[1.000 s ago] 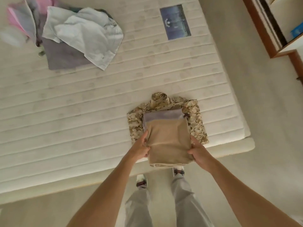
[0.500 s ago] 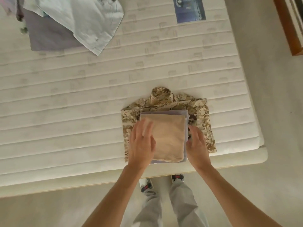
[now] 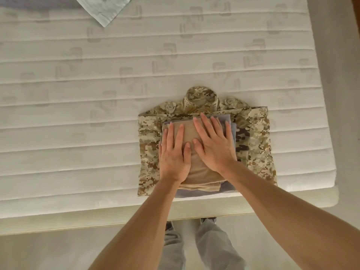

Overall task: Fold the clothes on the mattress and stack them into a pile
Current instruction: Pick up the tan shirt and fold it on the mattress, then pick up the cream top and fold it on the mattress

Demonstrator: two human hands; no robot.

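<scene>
A pile of folded clothes sits at the near right edge of the white quilted mattress [image 3: 97,114]. At the bottom lies a folded desert-camouflage shirt [image 3: 257,137], collar pointing away from me. On it rests a folded grey garment [image 3: 228,187], and on top a folded tan garment [image 3: 200,172]. My left hand [image 3: 174,152] and my right hand [image 3: 213,143] both press flat on the tan garment, fingers straight and spread, thumbs almost touching.
A corner of a loose pale blue garment [image 3: 105,8] lies over a grey one [image 3: 39,0] at the mattress's far left. My legs and shoes [image 3: 208,221] stand on the pale floor against the mattress's near edge. A wooden furniture edge [image 3: 357,8] shows far right.
The tan garment went from being held at its sides over the pile to lying on it. Both hands moved on top and now press it flat. The camera has tilted closer.
</scene>
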